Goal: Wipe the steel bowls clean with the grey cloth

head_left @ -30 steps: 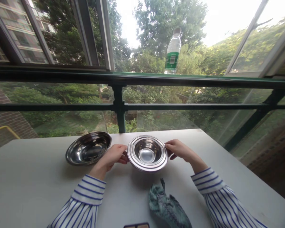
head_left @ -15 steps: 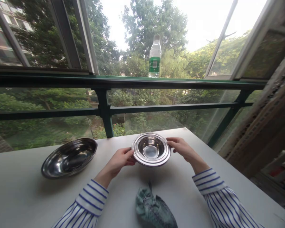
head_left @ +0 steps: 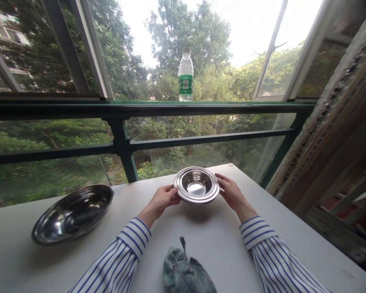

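Note:
A small round steel bowl (head_left: 197, 185) with a wide stepped rim is held over the white table (head_left: 225, 248), toward its far right part. My left hand (head_left: 163, 199) grips the bowl's left rim with curled fingers. My right hand (head_left: 232, 192) grips its right rim. Both arms wear blue and white striped sleeves. A larger oval steel dish (head_left: 73, 213) rests on the table well to the left, apart from both hands.
A crumpled green cloth (head_left: 186, 274) lies at the near edge between my arms. A plastic water bottle (head_left: 186, 75) with a green label stands on the dark green railing (head_left: 146, 108) behind the table. A weathered wall rises at the right.
Both hands have carried the small bowl farther from me and to the right, away from the oval dish. The view has swung right. The grip has not changed.

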`<state>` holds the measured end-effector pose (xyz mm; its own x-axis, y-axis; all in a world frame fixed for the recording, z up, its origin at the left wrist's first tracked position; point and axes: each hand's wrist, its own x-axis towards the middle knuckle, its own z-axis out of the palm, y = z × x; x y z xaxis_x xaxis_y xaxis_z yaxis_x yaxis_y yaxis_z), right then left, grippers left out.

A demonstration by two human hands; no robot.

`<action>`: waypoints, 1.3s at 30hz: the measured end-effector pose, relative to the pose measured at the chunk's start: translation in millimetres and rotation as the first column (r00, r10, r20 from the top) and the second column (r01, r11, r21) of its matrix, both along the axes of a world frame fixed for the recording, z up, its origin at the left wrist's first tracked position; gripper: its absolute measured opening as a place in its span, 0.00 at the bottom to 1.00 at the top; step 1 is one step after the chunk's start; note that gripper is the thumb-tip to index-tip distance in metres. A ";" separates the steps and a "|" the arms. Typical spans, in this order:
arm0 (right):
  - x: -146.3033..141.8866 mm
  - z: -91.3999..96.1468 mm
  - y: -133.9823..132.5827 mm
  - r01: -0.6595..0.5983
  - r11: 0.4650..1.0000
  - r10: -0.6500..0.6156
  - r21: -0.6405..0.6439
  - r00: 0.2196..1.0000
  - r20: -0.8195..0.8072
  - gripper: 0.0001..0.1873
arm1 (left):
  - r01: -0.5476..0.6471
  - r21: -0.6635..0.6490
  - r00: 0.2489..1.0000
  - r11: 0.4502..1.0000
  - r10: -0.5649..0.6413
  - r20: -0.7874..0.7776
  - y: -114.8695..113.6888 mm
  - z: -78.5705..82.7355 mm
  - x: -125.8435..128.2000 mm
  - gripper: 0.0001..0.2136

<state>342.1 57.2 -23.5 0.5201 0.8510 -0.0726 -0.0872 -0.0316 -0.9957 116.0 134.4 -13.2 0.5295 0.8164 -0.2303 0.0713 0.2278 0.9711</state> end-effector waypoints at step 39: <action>14.0 21.2 -18.9 0.323 0.918 -0.389 0.231 0.847 0.361 0.17 | -0.141 0.096 0.983 0.985 0.151 -0.106 -20.2 10.7 -26.8 0.11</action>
<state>356.1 38.3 -2.3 0.7463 0.5843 0.3188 0.3354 0.0836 -0.9384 89.2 114.2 -2.5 0.3781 0.9026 -0.2060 0.1537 0.1582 0.9754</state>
